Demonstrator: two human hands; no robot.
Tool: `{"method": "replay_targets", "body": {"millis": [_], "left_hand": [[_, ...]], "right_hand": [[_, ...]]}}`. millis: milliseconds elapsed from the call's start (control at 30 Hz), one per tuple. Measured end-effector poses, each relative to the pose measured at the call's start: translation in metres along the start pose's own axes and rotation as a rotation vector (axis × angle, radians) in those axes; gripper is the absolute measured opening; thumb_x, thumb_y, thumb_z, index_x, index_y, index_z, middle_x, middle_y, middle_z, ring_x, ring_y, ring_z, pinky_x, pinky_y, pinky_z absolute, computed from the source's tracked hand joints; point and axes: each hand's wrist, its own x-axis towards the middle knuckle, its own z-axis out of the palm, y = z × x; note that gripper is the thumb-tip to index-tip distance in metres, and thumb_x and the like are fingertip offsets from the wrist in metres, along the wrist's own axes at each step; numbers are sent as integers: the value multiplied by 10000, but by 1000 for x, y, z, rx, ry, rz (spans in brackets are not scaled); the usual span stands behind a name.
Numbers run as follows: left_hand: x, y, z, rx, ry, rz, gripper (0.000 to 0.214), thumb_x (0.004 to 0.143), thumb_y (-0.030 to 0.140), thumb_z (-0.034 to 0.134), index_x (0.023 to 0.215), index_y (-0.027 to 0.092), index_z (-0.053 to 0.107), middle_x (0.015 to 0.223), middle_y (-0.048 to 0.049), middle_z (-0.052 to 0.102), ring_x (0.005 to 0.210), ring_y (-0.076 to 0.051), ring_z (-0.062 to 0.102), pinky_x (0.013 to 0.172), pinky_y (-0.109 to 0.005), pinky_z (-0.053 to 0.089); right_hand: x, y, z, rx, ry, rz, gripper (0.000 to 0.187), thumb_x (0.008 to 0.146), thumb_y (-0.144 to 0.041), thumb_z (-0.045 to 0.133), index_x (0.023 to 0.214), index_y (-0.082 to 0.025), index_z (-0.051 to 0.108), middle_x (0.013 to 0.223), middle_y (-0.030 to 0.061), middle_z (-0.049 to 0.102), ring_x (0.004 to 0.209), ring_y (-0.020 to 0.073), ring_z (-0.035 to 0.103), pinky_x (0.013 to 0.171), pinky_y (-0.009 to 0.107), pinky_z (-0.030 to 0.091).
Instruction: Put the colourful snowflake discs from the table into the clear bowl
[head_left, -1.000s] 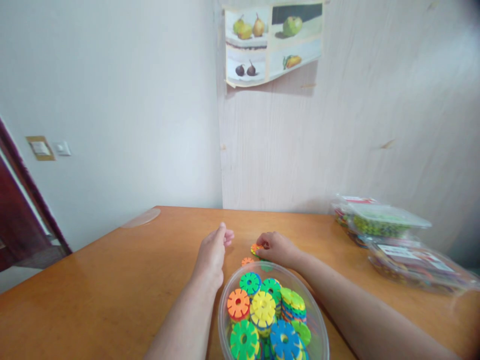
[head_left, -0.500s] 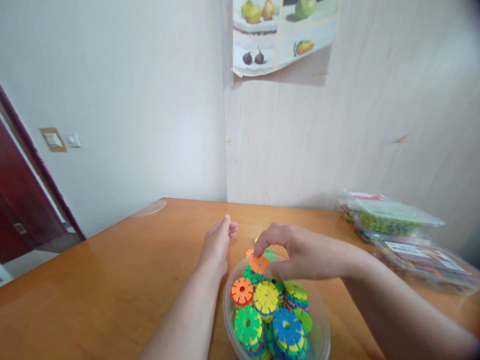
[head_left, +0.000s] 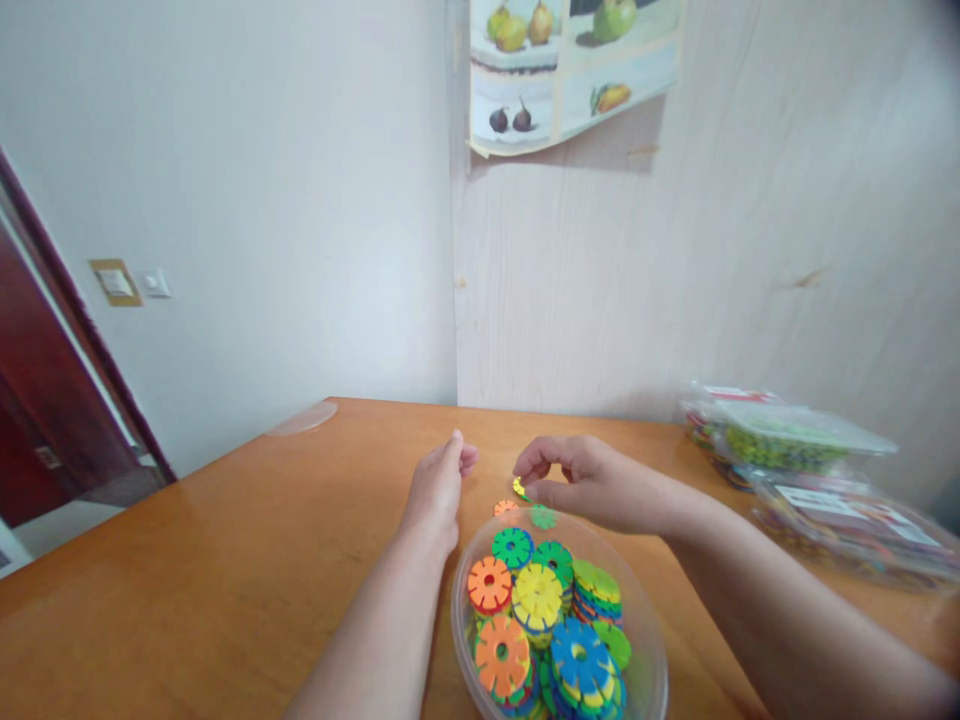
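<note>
A clear plastic bowl near the table's front edge holds several coloured notched discs, with an orange disc on top at the left. My left hand rests on its side on the table just left of the bowl, fingers curled together with nothing seen in them. My right hand hovers behind the bowl, thumb and forefinger pinched at a small yellow disc. Beside it on the table lie an orange disc and a green disc.
The orange-brown wooden table stands against a pale wall. Clear lidded boxes of coloured pieces sit at the right, and a transparent lid lies at the far left edge. A fruit poster hangs above, and a dark door is on the left.
My right hand carried an orange disc from the table over the bowl and let it go there. The hand has gone back behind the bowl. My left hand has hardly moved.
</note>
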Motion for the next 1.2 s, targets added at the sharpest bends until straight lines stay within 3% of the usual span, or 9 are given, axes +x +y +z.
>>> {"method": "replay_targets", "body": {"millis": [100,200,333,500,767,967,1200], "left_hand": [[1,-1,-1,-3,-1,-13,438,781,571,594,798,150,711,921,-152,745,878,-246,679,782,-364,468],[3,-2,-2,4,-11,-22,422,791,562,588,805,159,711,954,-143,746,907,-242,678,804,-362,455],[2,0,-3,29,-14,-51,450,790,594,573,826,165,704,973,-131,746,946,-244,673,827,-365,433],[1,1,-3,45,-14,-45,465,777,610,580,823,163,704,979,-135,747,956,-250,674,803,-361,432],[2,-2,-2,40,-22,-17,456,779,594,580,823,160,712,964,-140,754,923,-248,684,769,-351,452],[1,-1,-1,27,-14,-4,410,803,548,575,787,163,714,945,-143,752,897,-240,686,782,-357,475],[3,-4,-1,27,-29,14,424,791,566,577,775,164,711,906,-142,751,866,-252,684,772,-375,483]], "right_hand": [[16,46,11,-51,134,164,232,808,-246,578,1003,-158,668,910,49,704,792,155,615,693,265,447],[26,85,25,-105,138,220,280,792,-254,585,1029,-147,686,896,62,708,787,165,615,696,271,443],[30,105,38,-241,79,199,315,775,-373,635,994,-165,725,951,81,693,834,185,610,710,273,431],[34,102,46,-341,98,218,470,720,-483,690,1081,-183,714,1080,117,660,937,225,612,793,302,434],[36,101,50,-361,108,268,314,740,-401,666,947,-171,722,964,91,666,892,208,599,745,284,426],[28,80,19,-153,132,220,387,757,-391,681,1055,-144,692,980,87,666,864,192,608,766,305,468],[-1,17,-18,-127,-141,-105,381,749,-359,738,1114,-256,694,1172,60,634,1087,207,574,946,360,445]]}}
